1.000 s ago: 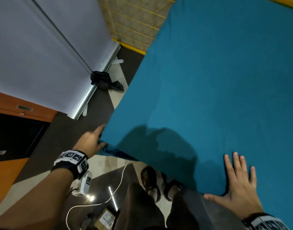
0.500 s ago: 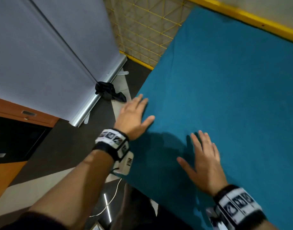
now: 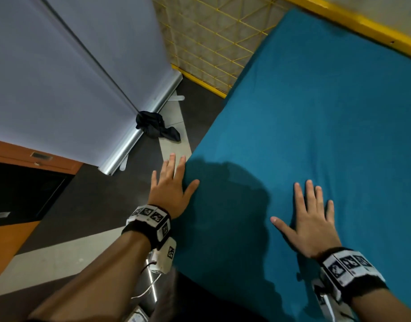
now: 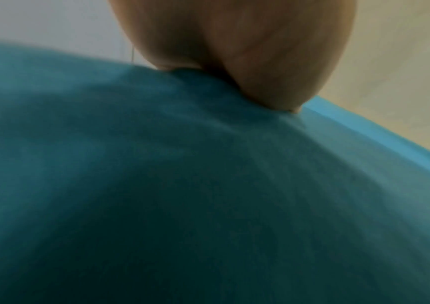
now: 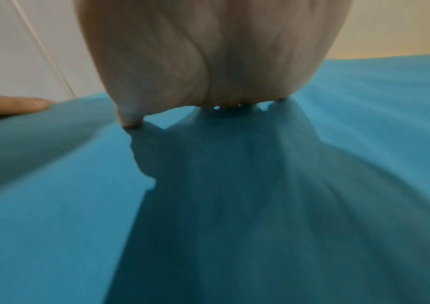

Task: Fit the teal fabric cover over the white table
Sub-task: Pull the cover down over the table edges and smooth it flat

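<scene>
The teal fabric cover (image 3: 316,135) lies stretched flat over the whole table top; no white of the table shows. My left hand (image 3: 172,182) rests flat at the cover's left edge, thumb on the top, straight fingers reaching past the edge over the floor. My right hand (image 3: 311,214) lies palm down on the cover near the front, fingers spread and straight. In the left wrist view the palm (image 4: 247,51) presses the teal cloth (image 4: 182,185). In the right wrist view the palm (image 5: 208,61) sits on the cover (image 5: 52,205), and the left hand's thumb (image 5: 13,107) shows at the left.
A grey panel (image 3: 60,77) with a metal base rail stands to the left, a black cloth bundle (image 3: 155,126) on the floor beside it. A yellow wire grid (image 3: 211,43) and yellow rail (image 3: 362,26) bound the far side. Orange cabinets (image 3: 13,228) stand at left.
My left hand let go of the cover's front corner and moved up to lie flat along the left edge. My right hand slid forward over the cover, staying flat.
</scene>
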Action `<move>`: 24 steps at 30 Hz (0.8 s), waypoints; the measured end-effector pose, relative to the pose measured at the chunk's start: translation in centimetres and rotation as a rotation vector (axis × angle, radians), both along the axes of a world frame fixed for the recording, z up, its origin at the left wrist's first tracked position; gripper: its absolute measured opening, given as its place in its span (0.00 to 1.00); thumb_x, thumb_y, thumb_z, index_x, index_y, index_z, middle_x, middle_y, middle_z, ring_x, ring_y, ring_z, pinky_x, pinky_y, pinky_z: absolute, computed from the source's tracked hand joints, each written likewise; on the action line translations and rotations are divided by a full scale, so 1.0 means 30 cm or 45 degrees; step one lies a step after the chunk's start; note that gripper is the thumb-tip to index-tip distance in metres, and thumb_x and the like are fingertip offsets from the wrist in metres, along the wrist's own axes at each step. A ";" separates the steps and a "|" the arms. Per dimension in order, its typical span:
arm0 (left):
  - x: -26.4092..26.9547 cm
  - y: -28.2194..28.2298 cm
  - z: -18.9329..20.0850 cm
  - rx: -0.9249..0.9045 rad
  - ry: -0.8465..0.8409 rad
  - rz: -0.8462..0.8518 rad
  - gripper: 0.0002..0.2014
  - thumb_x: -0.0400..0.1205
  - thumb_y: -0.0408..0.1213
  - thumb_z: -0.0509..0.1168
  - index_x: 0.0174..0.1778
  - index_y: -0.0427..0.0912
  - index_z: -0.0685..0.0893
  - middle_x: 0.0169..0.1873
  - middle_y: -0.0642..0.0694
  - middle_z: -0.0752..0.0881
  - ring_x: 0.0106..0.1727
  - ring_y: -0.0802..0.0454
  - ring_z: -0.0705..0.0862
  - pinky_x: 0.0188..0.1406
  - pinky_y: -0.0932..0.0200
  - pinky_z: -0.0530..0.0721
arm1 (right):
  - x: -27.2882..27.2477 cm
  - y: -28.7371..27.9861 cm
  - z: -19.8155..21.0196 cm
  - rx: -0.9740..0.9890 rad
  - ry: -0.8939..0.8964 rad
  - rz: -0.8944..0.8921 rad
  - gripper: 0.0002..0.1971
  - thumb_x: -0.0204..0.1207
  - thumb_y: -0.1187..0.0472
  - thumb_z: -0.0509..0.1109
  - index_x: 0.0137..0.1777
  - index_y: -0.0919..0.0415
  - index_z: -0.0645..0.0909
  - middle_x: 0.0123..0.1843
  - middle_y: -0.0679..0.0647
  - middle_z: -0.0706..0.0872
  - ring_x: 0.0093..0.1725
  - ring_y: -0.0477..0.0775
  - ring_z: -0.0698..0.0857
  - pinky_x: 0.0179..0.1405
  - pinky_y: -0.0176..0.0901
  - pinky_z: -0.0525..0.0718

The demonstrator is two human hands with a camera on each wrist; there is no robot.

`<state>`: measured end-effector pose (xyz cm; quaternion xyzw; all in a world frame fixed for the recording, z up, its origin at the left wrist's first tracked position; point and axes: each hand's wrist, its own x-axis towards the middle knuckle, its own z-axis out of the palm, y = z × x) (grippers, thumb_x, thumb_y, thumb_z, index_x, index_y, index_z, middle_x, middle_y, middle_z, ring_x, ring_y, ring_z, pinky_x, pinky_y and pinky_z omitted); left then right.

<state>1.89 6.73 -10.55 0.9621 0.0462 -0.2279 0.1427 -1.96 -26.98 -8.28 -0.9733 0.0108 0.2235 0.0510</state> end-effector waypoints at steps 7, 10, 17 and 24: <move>0.314 -0.330 0.070 -0.174 -0.238 -0.423 0.35 0.88 0.50 0.53 0.90 0.47 0.50 0.90 0.44 0.45 0.91 0.45 0.47 0.89 0.37 0.50 | 0.316 0.342 0.013 0.249 -0.109 0.050 0.45 0.71 0.37 0.60 0.84 0.57 0.49 0.87 0.59 0.47 0.85 0.61 0.45 0.82 0.67 0.49; 0.401 -0.341 0.020 -0.096 -0.164 -0.455 0.35 0.88 0.52 0.53 0.90 0.47 0.49 0.90 0.45 0.45 0.91 0.45 0.46 0.90 0.39 0.48 | 0.328 0.335 -0.023 0.189 -0.043 0.004 0.47 0.72 0.33 0.59 0.85 0.56 0.45 0.87 0.55 0.43 0.86 0.58 0.42 0.82 0.67 0.47; 0.356 -0.072 0.007 -0.152 0.272 0.029 0.38 0.87 0.63 0.43 0.89 0.49 0.40 0.90 0.47 0.41 0.91 0.45 0.47 0.88 0.34 0.53 | 0.189 0.073 -0.045 -0.021 -0.076 -0.279 0.51 0.68 0.23 0.45 0.85 0.55 0.43 0.87 0.56 0.43 0.85 0.60 0.43 0.81 0.68 0.49; 0.776 -0.514 0.130 -0.197 -0.298 -0.591 0.38 0.87 0.57 0.53 0.90 0.47 0.47 0.90 0.44 0.43 0.91 0.45 0.46 0.90 0.38 0.48 | 0.243 0.174 -0.064 -0.018 -0.003 -0.402 0.54 0.67 0.20 0.40 0.84 0.60 0.46 0.86 0.63 0.45 0.85 0.67 0.42 0.78 0.73 0.46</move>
